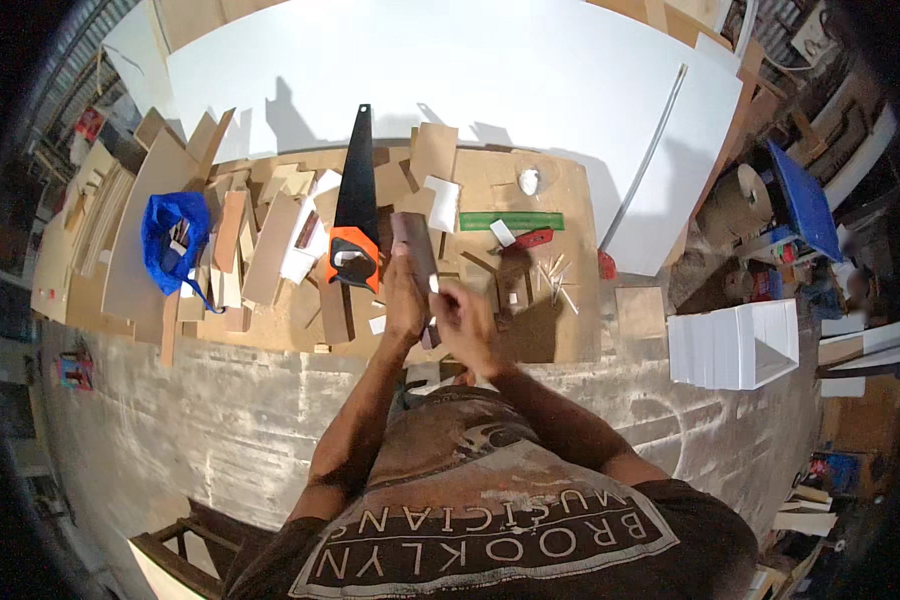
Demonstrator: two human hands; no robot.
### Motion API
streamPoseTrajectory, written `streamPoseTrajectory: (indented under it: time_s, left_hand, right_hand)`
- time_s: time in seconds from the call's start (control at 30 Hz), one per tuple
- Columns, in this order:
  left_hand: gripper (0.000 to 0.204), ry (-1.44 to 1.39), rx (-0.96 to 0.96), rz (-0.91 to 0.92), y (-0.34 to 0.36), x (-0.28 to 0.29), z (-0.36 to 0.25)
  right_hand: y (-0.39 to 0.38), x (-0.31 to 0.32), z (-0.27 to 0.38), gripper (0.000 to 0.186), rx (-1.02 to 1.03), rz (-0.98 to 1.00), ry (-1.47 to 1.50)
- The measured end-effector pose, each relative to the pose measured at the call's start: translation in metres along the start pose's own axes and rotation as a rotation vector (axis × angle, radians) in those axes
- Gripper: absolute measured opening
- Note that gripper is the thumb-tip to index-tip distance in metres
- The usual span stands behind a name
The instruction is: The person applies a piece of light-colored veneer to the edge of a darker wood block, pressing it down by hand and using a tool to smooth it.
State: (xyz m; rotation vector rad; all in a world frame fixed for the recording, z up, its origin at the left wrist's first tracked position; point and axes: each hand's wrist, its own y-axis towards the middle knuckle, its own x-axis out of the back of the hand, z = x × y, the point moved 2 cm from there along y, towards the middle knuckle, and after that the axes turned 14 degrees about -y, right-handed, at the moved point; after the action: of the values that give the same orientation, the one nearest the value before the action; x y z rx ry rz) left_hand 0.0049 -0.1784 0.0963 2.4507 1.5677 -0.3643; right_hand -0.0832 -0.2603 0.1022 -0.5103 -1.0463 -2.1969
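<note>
While both grip it, left hand (406,296) and right hand (467,318) hold a wood strip (416,252).

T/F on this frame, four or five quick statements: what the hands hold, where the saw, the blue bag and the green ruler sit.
1. The left hand grips a dark flat wood piece. True.
2. The handsaw is in the right hand. False: it lies on the board, left of the hands, orange handle toward the person.
3. The blue bag lies left of the saw. True.
4. The green ruler lies under the blue bag. False: it lies right of the saw, beyond the hands.
5. The white box stands at the person's left. False: it stands at the right.
</note>
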Motion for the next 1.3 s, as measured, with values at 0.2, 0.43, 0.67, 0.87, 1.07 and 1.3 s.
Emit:
streamPoseTrajectory:
  time_s: [0.2, 0.43, 0.67, 0.87, 1.07, 1.3]
  left_hand:
    - [0.051, -0.239, 0.152, 0.058, -0.014, -0.032, -0.019]
    - [0.046, -0.584, 0.371, 0.113, -0.002, -0.036, -0.031]
    - [0.043, -0.453, 0.189, 0.012, 0.018, -0.027, -0.016]
    - [0.046, -0.235, 0.056, 0.033, -0.004, -0.047, -0.005]
    - [0.054, -0.107, 0.159, 0.112, 0.005, -0.043, -0.023]
    - [0.05, -0.412, 0.315, -0.027, -0.01, -0.037, -0.012]
  right_hand:
    - [0.062, 0.007, -0.017, 0.018, -0.208, 0.161, 0.134]
    - [0.069, 0.026, -0.018, 0.028, -0.498, 0.419, 0.573]
    - [0.021, 0.034, -0.004, 0.02, -0.06, 0.247, 0.094]
    - [0.051, 0.017, -0.05, 0.026, -0.055, 0.08, 0.029]
    - [0.03, 0.012, -0.045, 0.021, 0.04, -0.085, -0.054]
    - [0.11, 0.048, -0.047, 0.024, -0.404, 0.38, 0.456]
